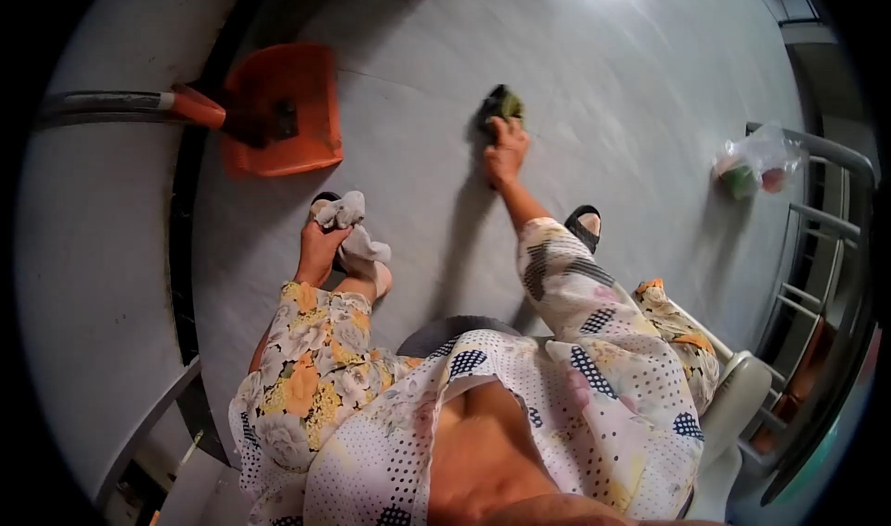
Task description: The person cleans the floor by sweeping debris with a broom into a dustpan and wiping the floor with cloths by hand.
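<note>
My left hand point(318, 249) is closed on a crumpled whitish cloth point(364, 246), low over my left foot in its dark sandal. Out in front, my right arm reaches to the middle of the grey floor, where my right hand point(507, 150) has its fingers around a dark and yellow-green object point(502, 106). That object looks like a shoe or a bunched cloth; its exact form is unclear. Its shadow falls on the floor beneath my arm.
An orange dustpan point(320, 108) with debris and a long-handled brush point(200, 106) are at the left, by the wall. At the right, a clear plastic bag point(763, 159) hangs by a metal rack point(826, 218). My right foot wears a dark sandal point(585, 227).
</note>
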A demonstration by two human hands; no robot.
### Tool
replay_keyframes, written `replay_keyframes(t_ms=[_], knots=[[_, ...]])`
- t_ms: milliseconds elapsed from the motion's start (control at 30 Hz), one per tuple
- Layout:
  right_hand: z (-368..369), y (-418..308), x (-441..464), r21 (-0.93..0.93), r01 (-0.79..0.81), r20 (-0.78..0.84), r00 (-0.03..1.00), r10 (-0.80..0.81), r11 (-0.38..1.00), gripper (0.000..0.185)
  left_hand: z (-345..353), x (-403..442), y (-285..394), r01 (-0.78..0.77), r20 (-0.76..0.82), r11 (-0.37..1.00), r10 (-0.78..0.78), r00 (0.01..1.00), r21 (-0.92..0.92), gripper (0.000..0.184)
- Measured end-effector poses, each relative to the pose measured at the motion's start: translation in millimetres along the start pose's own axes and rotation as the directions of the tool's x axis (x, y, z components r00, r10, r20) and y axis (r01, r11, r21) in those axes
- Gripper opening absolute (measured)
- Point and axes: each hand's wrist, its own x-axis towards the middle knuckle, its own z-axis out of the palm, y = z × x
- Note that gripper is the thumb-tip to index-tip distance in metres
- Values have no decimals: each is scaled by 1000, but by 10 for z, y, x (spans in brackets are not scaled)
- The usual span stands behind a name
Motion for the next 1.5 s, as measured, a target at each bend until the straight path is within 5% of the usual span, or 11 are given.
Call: replay_keyframes(t_ms=[133,267,333,433,500,567,667,867,1233,1433,1500], knots=[[383,-616,204,386,-15,212,975,-73,922,48,29,9,-29,-15,-20,997,16,1000,71,32],[-122,-621,696,710,-481,467,868,168,514,39,74,-34,67,-5,-89,1000,5,996,2,32],[-299,-16,942,802,-188,203,978,37,567,38,51,-35,23,5,-95,998,-10,995,-55,33],[-706,770,1383,600,-25,-62,995,78,799,46,64,-48,123,11,-132,999,-17,991,-44,33],[-808,1179,1479,105,-287,-102,949,298,952,48,21,-46,77,11,-151,999,-18,988,-41,32],[-808,1517,1337,-302,-508,15,844,537,807,54,43,-103,191,84,-135,996,-77,988,41,34],[-214,1506,1710,-482,-307,-44,944,327,820,53,-65,-173,37,115,-191,993,-112,975,3,34],[426,241,2612,-259,142,107,987,-118,955,51,37,-214,423,162,-240,984,-140,961,72,29],[537,-1425,1939,140,616,491,637,-595,775,47,160,347,775,4,-77,966,17,997,258,36],[141,-1001,1432,369,406,463,700,-544,836,44,631,1012,871,-195,101,939,173,980,283,40],[-90,-997,1396,627,-148,496,833,-246,765,42,758,1213,879,-125,168,960,84,982,250,40]])
